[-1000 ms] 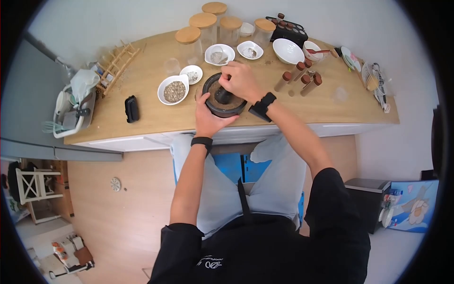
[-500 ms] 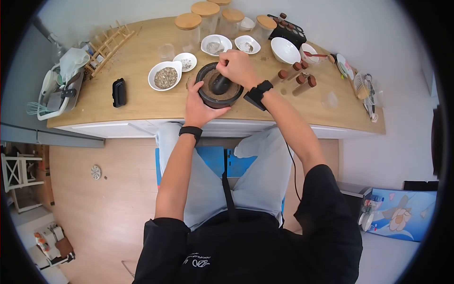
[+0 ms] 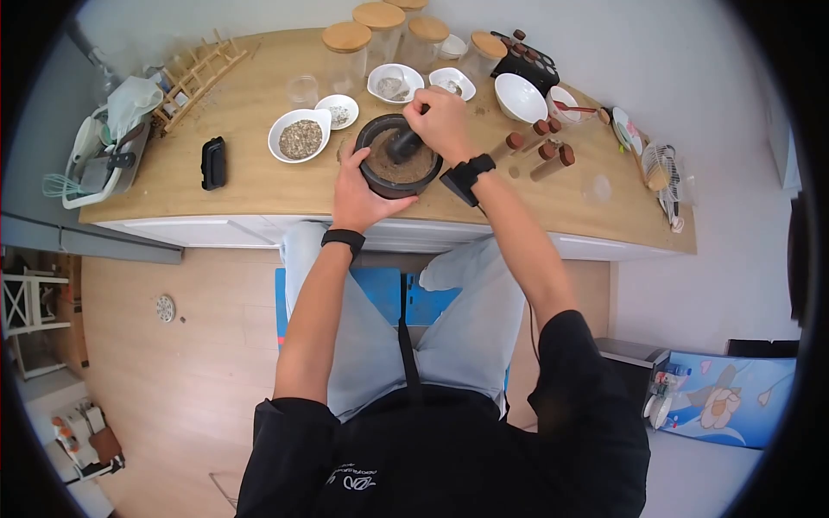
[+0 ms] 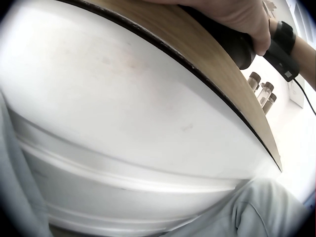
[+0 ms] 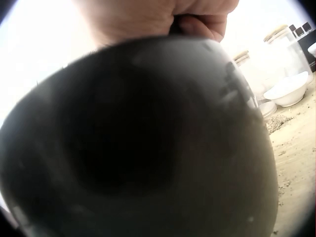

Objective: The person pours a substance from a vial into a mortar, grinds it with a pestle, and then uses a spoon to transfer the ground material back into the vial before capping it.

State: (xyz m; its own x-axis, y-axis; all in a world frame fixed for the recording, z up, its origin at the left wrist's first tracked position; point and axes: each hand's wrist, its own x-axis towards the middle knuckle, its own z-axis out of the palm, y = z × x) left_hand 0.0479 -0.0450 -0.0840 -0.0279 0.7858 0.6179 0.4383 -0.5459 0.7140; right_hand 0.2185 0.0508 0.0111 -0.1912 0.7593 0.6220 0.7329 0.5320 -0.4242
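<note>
A dark stone mortar (image 3: 366, 173) holding brown ground powder stands near the counter's front edge. The left hand (image 3: 358, 194) grips its near left side, thumb and fingers spread round the wall. Above the bowl, the right hand (image 3: 442, 123) is curled round the top of a dark pestle (image 3: 404, 145), whose lower end rests in the powder. In the left wrist view, part of a hand (image 4: 237, 17) lies against the dark mortar (image 4: 238, 49). The right wrist view is mostly filled by a blurred dark surface (image 5: 148, 128), with the right hand (image 5: 158, 17) above it.
Left of the mortar are a bowl of coarse seeds (image 3: 300, 139), a small white dish (image 3: 338, 111) and a black case (image 3: 213, 163). Behind stand wooden-lidded jars (image 3: 345, 65). Capped tubes (image 3: 553, 162) and a white bowl (image 3: 521, 97) are to the right. A wooden rack (image 3: 197, 78) stands at the far left.
The pestle's handle leans further right, with the right hand moved from above the mortar's centre towards its right side. The left hand keeps its grip. The head view has shifted.
</note>
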